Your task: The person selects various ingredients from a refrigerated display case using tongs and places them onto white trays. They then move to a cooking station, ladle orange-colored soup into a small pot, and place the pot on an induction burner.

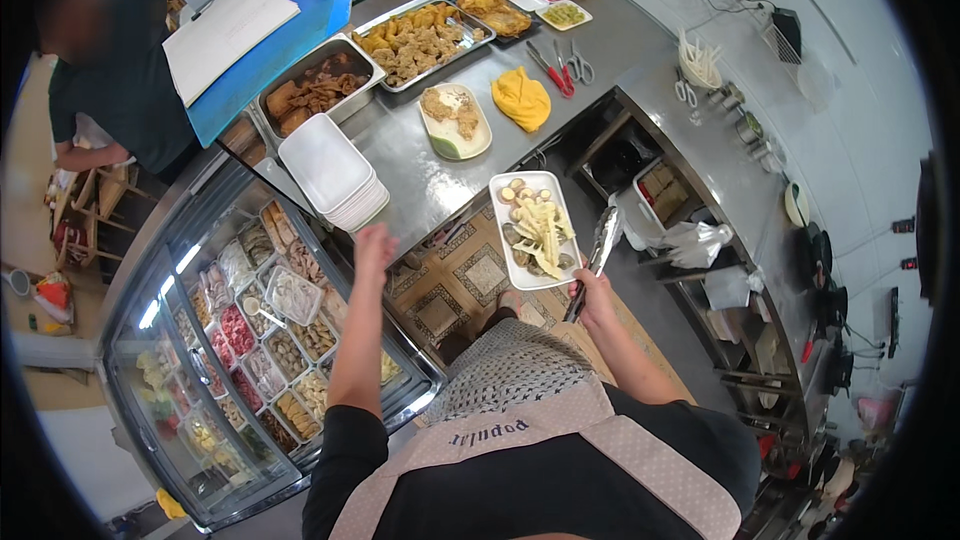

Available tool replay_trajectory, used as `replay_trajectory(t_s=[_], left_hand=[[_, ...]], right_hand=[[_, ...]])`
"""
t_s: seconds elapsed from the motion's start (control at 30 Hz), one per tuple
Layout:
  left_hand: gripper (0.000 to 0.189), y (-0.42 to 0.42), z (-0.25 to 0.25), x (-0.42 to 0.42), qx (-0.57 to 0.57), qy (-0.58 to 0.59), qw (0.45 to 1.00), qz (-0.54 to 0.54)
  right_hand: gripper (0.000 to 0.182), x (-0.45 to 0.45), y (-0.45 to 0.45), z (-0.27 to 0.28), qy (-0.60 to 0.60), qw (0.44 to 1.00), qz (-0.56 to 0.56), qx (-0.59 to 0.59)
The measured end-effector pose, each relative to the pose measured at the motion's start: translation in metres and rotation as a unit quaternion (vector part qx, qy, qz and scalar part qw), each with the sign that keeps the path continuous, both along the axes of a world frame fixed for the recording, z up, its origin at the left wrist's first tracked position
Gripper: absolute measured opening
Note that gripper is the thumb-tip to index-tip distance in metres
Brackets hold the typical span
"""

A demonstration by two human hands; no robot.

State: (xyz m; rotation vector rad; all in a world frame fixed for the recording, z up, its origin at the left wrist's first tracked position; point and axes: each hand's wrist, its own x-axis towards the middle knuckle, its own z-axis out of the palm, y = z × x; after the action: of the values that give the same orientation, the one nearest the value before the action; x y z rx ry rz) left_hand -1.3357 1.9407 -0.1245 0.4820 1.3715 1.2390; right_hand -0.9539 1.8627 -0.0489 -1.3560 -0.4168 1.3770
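Note:
In my right hand (pixel 592 294) are a pair of metal tongs (pixel 604 236) and the lower corner of a white tray (pixel 534 285) holding pale strips of food (pixel 546 225), round brown-and-cream slices and dark pieces. My left hand (pixel 376 246) is at the counter edge, just below a stack of white foam trays (pixel 330 172); its fingers are blurred, and whether it touches the stack is unclear. Beyond, on the steel counter, lie a white-and-green tray with fried pieces (pixel 459 122) and a yellow cloth (pixel 522 99).
A glass display case (pixel 277 330) with many food containers stands at left. Pans of brown meat (pixel 319 86) and fried pieces (pixel 424 41) line the counter. Red-handled tongs (pixel 551 71) and scissors (pixel 580 66) lie beyond. A person (pixel 112 90) stands across the counter. Shelving (pixel 705 270) is at right.

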Motion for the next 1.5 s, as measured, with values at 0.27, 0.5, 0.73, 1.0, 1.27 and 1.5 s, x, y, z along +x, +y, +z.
replay_trajectory(t_s=[0.27,0.5,0.73,1.0,1.27,1.5], left_hand=[[0.081,0.165,0.126,0.089,0.149,0.092,0.981,0.080],[0.080,0.327,0.146,0.177,0.160,0.160,0.968,-0.108],[0.082,0.342,0.075,0.178,0.062,-0.050,0.937,0.341],[0.042,0.272,0.034,0.170,-0.022,-0.006,0.978,0.207],[0.032,0.255,-0.018,0.163,0.007,-0.005,0.974,0.226],[0.034,0.247,0.003,0.183,-0.050,0.161,0.970,0.177]], right_hand=[[0.018,0.057,0.128,-0.012,0.025,0.999,0.031,-0.007],[0.022,0.150,0.243,-0.010,0.030,0.995,0.095,0.030],[0.023,0.247,0.322,-0.017,0.018,0.999,0.022,0.019],[0.025,0.289,0.412,-0.067,0.032,0.990,-0.112,0.077],[0.013,0.325,0.537,-0.128,0.013,0.993,-0.108,0.050],[0.014,0.333,0.629,-0.163,-0.009,0.995,-0.095,0.030]])
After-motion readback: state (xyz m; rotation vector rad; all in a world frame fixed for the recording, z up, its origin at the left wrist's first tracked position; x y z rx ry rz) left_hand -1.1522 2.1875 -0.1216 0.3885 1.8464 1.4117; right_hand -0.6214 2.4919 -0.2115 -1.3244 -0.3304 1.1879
